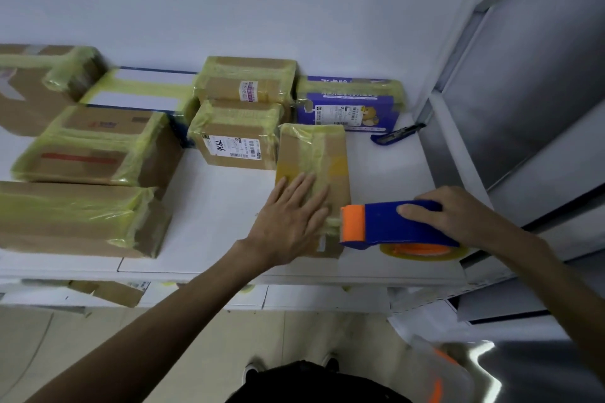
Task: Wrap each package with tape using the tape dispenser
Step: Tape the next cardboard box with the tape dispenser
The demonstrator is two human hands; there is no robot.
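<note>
A flat brown cardboard package (314, 154) wrapped in yellowish tape lies on the white shelf (212, 206). My left hand (291, 219) presses flat on its near end with straight fingers. My right hand (458, 216) grips the blue and orange tape dispenser (389, 224), whose orange nose touches the package's near right corner. A roll of yellowish tape (422, 250) shows under the dispenser.
Several taped cardboard boxes crowd the shelf's left and back, among them a labelled one (235, 137) and a purple box (350, 105). A blue utility knife (397, 134) lies at the back right. Metal shelving stands to the right. Another box (111, 293) sits below the shelf.
</note>
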